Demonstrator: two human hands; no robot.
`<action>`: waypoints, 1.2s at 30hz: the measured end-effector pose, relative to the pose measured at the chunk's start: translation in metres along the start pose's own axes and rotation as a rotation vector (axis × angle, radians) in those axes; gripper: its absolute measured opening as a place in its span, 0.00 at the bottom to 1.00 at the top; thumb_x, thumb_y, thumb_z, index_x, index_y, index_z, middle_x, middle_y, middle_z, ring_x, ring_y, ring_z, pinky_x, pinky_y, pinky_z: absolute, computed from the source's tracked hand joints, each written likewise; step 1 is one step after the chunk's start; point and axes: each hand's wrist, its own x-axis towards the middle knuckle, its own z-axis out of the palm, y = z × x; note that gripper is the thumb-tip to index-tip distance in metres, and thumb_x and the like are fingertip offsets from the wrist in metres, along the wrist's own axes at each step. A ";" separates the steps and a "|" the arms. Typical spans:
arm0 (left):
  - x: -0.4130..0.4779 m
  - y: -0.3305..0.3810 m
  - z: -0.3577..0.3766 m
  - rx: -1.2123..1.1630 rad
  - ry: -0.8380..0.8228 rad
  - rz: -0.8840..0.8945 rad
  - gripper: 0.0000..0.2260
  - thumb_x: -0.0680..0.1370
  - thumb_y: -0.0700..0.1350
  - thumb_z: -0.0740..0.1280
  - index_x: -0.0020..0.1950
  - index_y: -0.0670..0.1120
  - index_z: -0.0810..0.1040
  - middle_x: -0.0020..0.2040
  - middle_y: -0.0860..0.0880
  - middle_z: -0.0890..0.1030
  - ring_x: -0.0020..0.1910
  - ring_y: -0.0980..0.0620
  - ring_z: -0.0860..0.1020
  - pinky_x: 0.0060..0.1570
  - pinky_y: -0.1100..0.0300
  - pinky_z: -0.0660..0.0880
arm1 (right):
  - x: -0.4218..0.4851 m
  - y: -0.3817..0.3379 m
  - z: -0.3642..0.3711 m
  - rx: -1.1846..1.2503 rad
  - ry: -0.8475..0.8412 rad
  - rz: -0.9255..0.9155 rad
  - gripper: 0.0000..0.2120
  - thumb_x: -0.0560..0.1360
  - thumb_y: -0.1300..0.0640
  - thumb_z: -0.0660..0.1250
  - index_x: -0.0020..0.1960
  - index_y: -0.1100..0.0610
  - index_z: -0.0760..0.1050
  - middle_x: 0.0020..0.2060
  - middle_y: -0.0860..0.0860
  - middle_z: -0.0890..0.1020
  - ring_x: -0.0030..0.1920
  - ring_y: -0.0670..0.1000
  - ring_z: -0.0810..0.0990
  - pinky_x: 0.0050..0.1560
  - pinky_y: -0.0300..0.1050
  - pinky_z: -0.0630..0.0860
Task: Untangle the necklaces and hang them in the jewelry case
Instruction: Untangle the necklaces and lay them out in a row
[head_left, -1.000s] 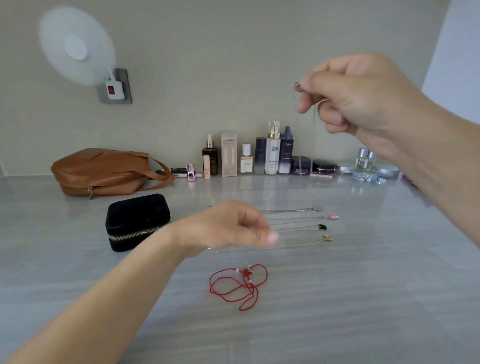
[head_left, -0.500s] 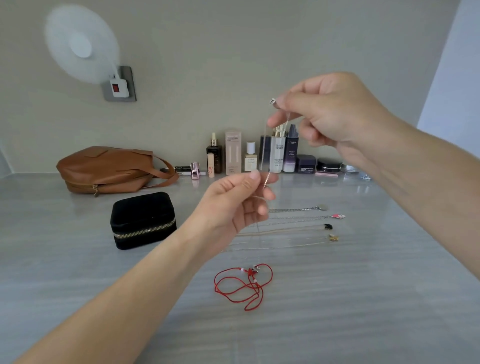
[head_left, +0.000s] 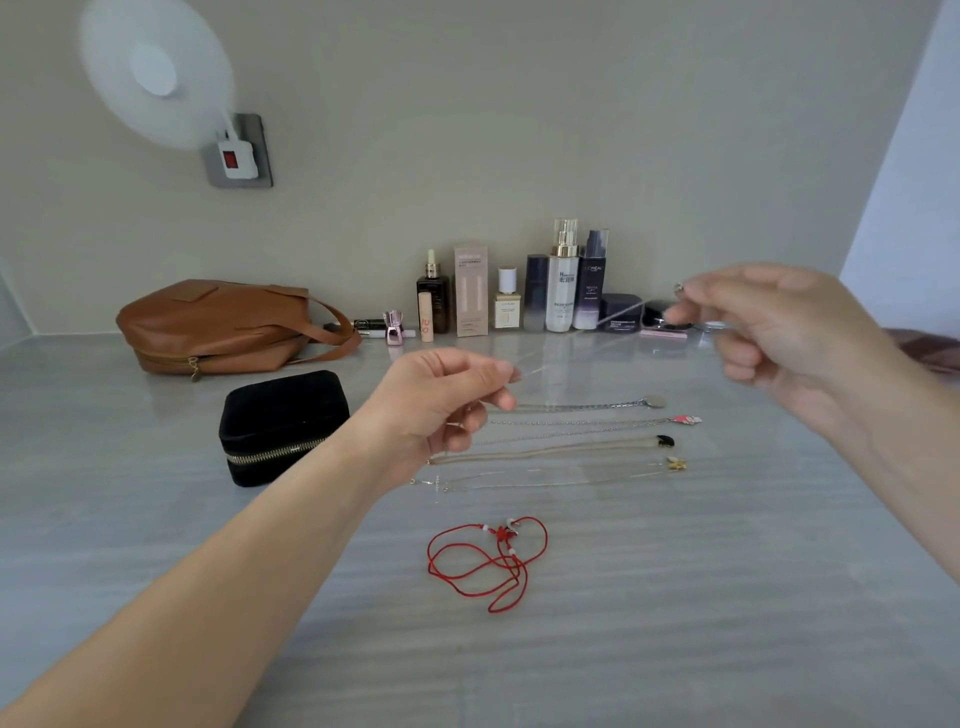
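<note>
the left grip (head_left: 447, 410) pinches one end of a thin silver chain (head_left: 621, 312), and the right grip (head_left: 774, 332) pinches the other end higher up, so the chain slants through the air between them. below, four necklaces (head_left: 545, 450) lie in rows on the tabletop (head_left: 727, 571), a red cord necklace (head_left: 488, 564) lies nearer, and the zipped black jewelry case (head_left: 283, 426) stands to the left.

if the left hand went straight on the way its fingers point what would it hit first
Probably the right hand: the left hand points rightward along the thin chain both hands pinch, with only air between. Depth is unclear.
</note>
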 end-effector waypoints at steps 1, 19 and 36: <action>0.001 -0.001 -0.002 0.032 -0.005 -0.034 0.03 0.72 0.42 0.69 0.40 0.44 0.80 0.28 0.50 0.80 0.20 0.58 0.68 0.18 0.68 0.62 | -0.001 0.007 -0.003 0.009 0.003 0.013 0.04 0.72 0.59 0.67 0.38 0.55 0.77 0.34 0.50 0.81 0.16 0.43 0.61 0.19 0.31 0.59; 0.007 -0.015 -0.008 0.583 -0.151 -0.489 0.03 0.71 0.41 0.70 0.38 0.44 0.80 0.30 0.50 0.82 0.22 0.60 0.72 0.21 0.68 0.68 | -0.014 0.089 -0.044 -0.335 -0.155 0.316 0.04 0.70 0.65 0.69 0.38 0.67 0.78 0.23 0.54 0.77 0.17 0.44 0.64 0.18 0.29 0.53; 0.004 -0.010 -0.009 0.912 -0.168 -0.525 0.07 0.71 0.49 0.71 0.37 0.46 0.79 0.28 0.54 0.79 0.27 0.59 0.75 0.26 0.66 0.73 | -0.012 0.100 -0.038 -0.578 -0.119 0.283 0.09 0.68 0.61 0.71 0.31 0.62 0.76 0.23 0.54 0.77 0.23 0.50 0.67 0.18 0.31 0.57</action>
